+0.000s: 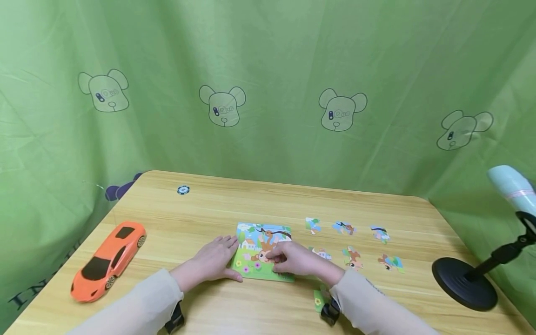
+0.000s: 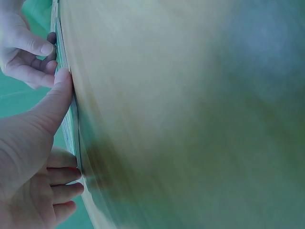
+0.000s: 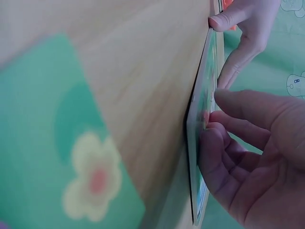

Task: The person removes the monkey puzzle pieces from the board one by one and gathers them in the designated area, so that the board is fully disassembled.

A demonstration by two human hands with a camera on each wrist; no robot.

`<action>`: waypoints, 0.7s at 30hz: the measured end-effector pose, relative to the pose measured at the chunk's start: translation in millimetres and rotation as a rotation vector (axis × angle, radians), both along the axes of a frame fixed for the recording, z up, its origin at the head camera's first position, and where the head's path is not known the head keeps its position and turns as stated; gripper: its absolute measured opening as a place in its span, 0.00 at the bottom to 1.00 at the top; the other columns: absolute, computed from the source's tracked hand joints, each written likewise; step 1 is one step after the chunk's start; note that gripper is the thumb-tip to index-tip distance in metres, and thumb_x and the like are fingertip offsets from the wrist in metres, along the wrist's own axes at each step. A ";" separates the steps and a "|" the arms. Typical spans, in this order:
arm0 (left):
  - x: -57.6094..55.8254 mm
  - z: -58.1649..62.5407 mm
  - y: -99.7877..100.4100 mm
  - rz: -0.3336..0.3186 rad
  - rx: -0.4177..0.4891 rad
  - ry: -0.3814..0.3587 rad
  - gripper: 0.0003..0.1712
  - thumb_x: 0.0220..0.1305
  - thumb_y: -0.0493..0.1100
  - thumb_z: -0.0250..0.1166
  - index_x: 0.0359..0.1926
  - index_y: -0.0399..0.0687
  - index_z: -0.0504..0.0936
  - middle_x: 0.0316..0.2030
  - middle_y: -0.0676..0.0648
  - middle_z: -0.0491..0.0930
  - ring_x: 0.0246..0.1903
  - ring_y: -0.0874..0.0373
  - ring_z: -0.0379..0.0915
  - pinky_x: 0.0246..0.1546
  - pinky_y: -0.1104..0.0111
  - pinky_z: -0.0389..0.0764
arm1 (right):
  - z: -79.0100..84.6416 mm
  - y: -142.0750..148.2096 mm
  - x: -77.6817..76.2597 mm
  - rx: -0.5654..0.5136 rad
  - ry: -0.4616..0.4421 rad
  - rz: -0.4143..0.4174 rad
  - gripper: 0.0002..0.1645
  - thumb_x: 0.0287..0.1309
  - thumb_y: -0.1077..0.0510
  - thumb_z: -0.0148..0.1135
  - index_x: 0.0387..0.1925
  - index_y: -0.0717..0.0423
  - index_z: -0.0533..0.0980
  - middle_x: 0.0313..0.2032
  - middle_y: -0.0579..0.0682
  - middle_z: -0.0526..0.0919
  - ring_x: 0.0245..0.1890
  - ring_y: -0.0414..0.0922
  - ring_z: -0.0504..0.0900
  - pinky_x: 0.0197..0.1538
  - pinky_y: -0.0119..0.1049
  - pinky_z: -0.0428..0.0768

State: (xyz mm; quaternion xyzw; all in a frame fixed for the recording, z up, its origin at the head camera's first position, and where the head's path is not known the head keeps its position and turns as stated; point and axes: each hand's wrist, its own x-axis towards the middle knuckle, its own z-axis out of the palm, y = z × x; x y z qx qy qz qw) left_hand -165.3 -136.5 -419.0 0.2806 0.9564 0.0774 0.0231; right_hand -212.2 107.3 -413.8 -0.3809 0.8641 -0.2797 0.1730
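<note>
A puzzle board (image 1: pixel 260 273) printed with a brown monkey, a house and flowers lies flat mid-table. My left hand (image 1: pixel 213 259) rests at its left side, fingers straight and thumb (image 2: pixel 59 90) along the near edge. Over the board's right half is my right hand (image 1: pixel 295 258), its index finger touching the monkey's face. The right fingers (image 3: pixel 212 143) are loosely bent against the board's face, with nothing visible held between them. Just below the right wrist lies a green puzzle piece (image 3: pixel 90 176) with a yellow flower, partly hidden by the forearm in the head view.
Several loose puzzle pieces, among them a monkey piece (image 1: pixel 353 258) and a branch piece (image 1: pixel 344 227), lie right of the board. An orange toy car (image 1: pixel 110 261) stands at left, a round chip (image 1: pixel 183 190) behind. A black-based stand (image 1: pixel 464 284) holds a light-blue device (image 1: pixel 512 186) at right.
</note>
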 end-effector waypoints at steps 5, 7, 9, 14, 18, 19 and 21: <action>-0.2 -0.2 0.2 0.002 -0.003 0.002 0.54 0.47 0.67 0.64 0.60 0.26 0.65 0.61 0.31 0.62 0.60 0.39 0.58 0.62 0.52 0.57 | 0.0 0.9 0.6 -0.028 -0.038 -0.013 0.16 0.53 0.67 0.62 0.46 0.62 0.78 0.28 0.42 0.73 0.27 0.38 0.70 0.30 0.31 0.74; -0.2 -0.5 0.3 0.004 -0.002 -0.002 0.54 0.46 0.67 0.64 0.60 0.26 0.64 0.61 0.32 0.62 0.60 0.39 0.58 0.62 0.52 0.57 | 0.4 1.4 0.5 -0.047 -0.061 -0.015 0.15 0.54 0.67 0.61 0.45 0.62 0.78 0.27 0.43 0.73 0.26 0.39 0.70 0.29 0.31 0.73; -0.2 -0.9 0.3 0.005 -0.002 -0.003 0.54 0.46 0.67 0.64 0.60 0.26 0.65 0.61 0.32 0.62 0.60 0.39 0.58 0.62 0.52 0.57 | 0.4 2.1 0.4 -0.071 -0.086 -0.021 0.14 0.54 0.68 0.60 0.44 0.62 0.77 0.26 0.44 0.73 0.24 0.39 0.70 0.27 0.31 0.73; -0.4 -0.9 -0.1 0.004 -0.001 0.002 0.54 0.46 0.67 0.64 0.60 0.26 0.65 0.61 0.32 0.62 0.60 0.39 0.58 0.62 0.52 0.57 | -0.1 2.4 0.3 -0.141 -0.171 -0.061 0.10 0.58 0.68 0.57 0.42 0.59 0.76 0.26 0.49 0.74 0.22 0.42 0.72 0.21 0.32 0.75; -0.7 -0.7 -0.1 0.006 -0.006 0.004 0.54 0.46 0.67 0.64 0.60 0.26 0.65 0.61 0.32 0.62 0.60 0.39 0.58 0.62 0.52 0.57 | -1.6 1.0 0.5 -0.176 -0.177 -0.104 0.05 0.59 0.65 0.57 0.37 0.55 0.75 0.27 0.48 0.74 0.22 0.44 0.74 0.20 0.34 0.76; -0.7 -0.7 0.0 0.007 -0.007 0.004 0.54 0.46 0.67 0.64 0.60 0.26 0.65 0.61 0.32 0.62 0.60 0.39 0.58 0.62 0.52 0.57 | -2.0 0.4 0.7 -0.183 -0.165 -0.108 0.04 0.59 0.65 0.58 0.36 0.55 0.75 0.27 0.48 0.74 0.22 0.44 0.74 0.20 0.34 0.77; -0.6 -0.8 0.1 0.006 -0.006 0.001 0.54 0.46 0.67 0.64 0.60 0.26 0.65 0.61 0.32 0.62 0.60 0.39 0.58 0.62 0.52 0.57 | -2.8 -0.8 1.3 -0.186 -0.142 -0.120 0.03 0.59 0.64 0.58 0.34 0.54 0.75 0.28 0.46 0.74 0.23 0.44 0.75 0.20 0.34 0.77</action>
